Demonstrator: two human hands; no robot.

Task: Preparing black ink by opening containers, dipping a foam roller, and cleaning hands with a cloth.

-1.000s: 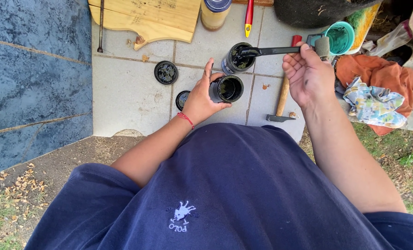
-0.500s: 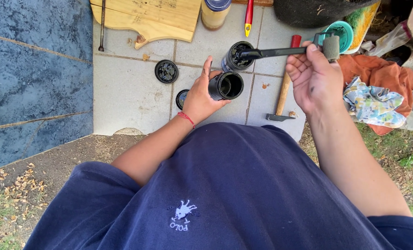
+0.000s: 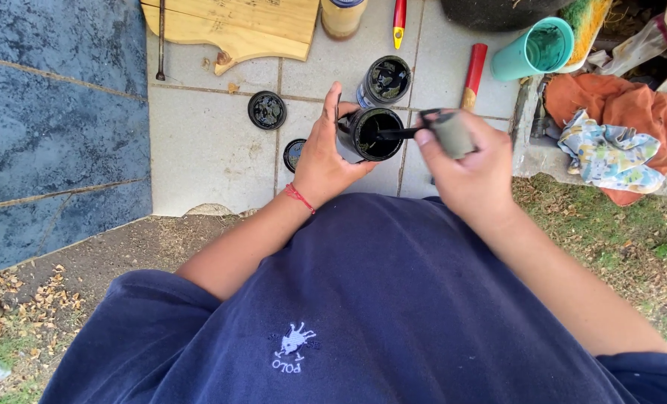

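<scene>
I see the left hand (image 3: 324, 157) with its fingers wrapped around a small dark jar (image 3: 372, 135), thumb up along the near side and the fingertips curled over the far side, so the jar is clamped and tipped with its open mouth toward the camera. The wrist, with a red string (image 3: 299, 197) round it, bends up from a forearm that runs down and left to the blue shirt (image 3: 348, 314).

The right hand (image 3: 468, 168) has its fingers pinched together on the grey handle of a brush (image 3: 423, 129); the thin dark shaft points left and its tip sits inside the jar's mouth. That forearm slants down and right.

Both hands hover above a pale tiled floor (image 3: 206, 142). Just behind the held jar stands a second open jar (image 3: 385, 81), and two black lids (image 3: 266, 110) lie on the tiles to the left. Farther off are a wooden board (image 3: 236, 26), a red-handled tool (image 3: 473, 71), a teal cup (image 3: 534, 49) on its side and orange cloth (image 3: 610, 105).
</scene>
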